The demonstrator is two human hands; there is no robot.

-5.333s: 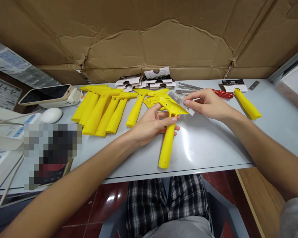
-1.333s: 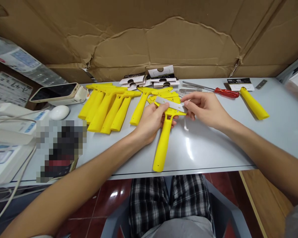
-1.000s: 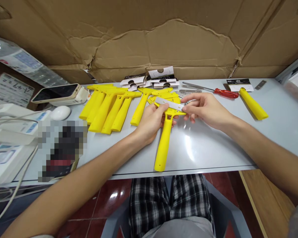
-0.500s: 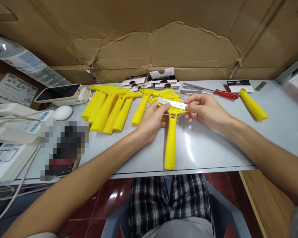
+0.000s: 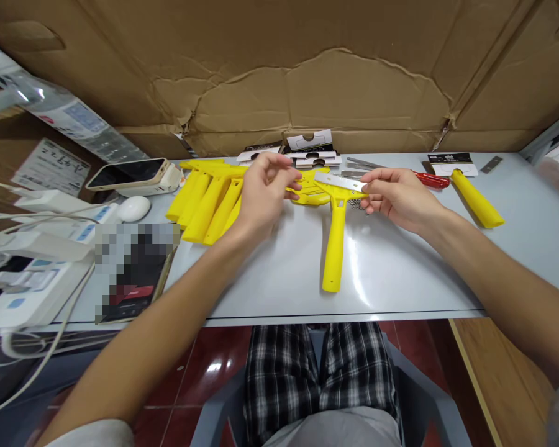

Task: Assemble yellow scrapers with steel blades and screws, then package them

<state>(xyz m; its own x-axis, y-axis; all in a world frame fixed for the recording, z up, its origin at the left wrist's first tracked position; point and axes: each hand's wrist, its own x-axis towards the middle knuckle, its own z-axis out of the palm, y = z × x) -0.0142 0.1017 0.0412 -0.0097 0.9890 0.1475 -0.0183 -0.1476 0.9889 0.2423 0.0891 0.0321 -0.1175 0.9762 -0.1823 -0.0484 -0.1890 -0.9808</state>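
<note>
A yellow scraper (image 5: 334, 248) with a long handle points toward me, held just above the table. Across its head lies a silver metal blade (image 5: 340, 181). My right hand (image 5: 391, 195) pinches the right end of the head and blade between thumb and fingers. To the left, my left hand (image 5: 268, 192) is raised with bent fingers slightly apart, and nothing shows in them. Beyond its fingertips lie flat yellow plastic pieces (image 5: 311, 194). Several yellow scraper handles (image 5: 199, 211) lie in a row, partly hidden by my left hand.
Printed cards (image 5: 310, 149) are stacked at the back by the cardboard (image 5: 354, 93). A red-handled screwdriver (image 5: 432, 180), another yellow handle (image 5: 479, 200) and a small blade (image 5: 491, 164) lie right. A phone (image 5: 125, 174), white mouse (image 5: 134, 208) and power strip (image 5: 41, 267) sit left.
My left hand has let go of the scraper and moved left and up, over the row of handles. My right hand keeps the scraper and blade, now slightly farther right.
</note>
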